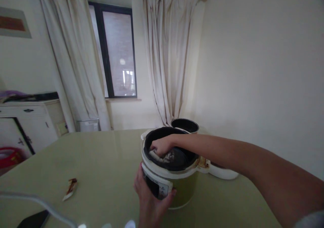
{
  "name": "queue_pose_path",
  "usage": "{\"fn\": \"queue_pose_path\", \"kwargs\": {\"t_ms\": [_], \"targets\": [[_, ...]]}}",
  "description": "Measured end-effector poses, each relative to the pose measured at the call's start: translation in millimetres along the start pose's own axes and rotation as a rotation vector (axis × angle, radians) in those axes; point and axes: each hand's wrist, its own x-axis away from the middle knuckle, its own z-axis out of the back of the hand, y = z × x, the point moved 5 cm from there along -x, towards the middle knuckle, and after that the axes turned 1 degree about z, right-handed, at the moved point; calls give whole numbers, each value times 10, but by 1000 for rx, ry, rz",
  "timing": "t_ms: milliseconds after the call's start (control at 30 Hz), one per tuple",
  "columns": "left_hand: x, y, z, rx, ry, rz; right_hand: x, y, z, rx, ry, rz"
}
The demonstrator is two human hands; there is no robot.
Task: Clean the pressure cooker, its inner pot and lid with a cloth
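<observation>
An electric cooker, greenish with a white rim and a front control panel, stands lidless on the table. My left hand is braced round its front, with the fingers at the panel's left edge and the thumb at its right. Down inside the dark opening, my right hand is closed on a crumpled cloth, whitish with dark patches, pressed to the inner wall. Part of the cloth is hidden by the hand. Brown stains mark the rim's right side, below my right forearm.
Behind the cooker is a dark-lined pot. A white handle-like piece lies to its right. On the left of the table are a brown-stained, folded tissue, a grey cable and a dark flat object.
</observation>
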Motion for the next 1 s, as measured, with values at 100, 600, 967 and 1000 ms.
{"fn": "queue_pose_path", "kwargs": {"t_ms": [100,600,967,1000], "targets": [[-4,11,6,1,-10,17,21,-50,90,351,-73,160],[-42,-80,0,-4,-35,-9,972,275,399,91,-162,-170],[-603,914,195,-272,-465,-515,3197,493,-159,-185,1390,-151],[-711,1048,122,-364,-578,-498,3355,633,-444,-284,1510,-246]]}}
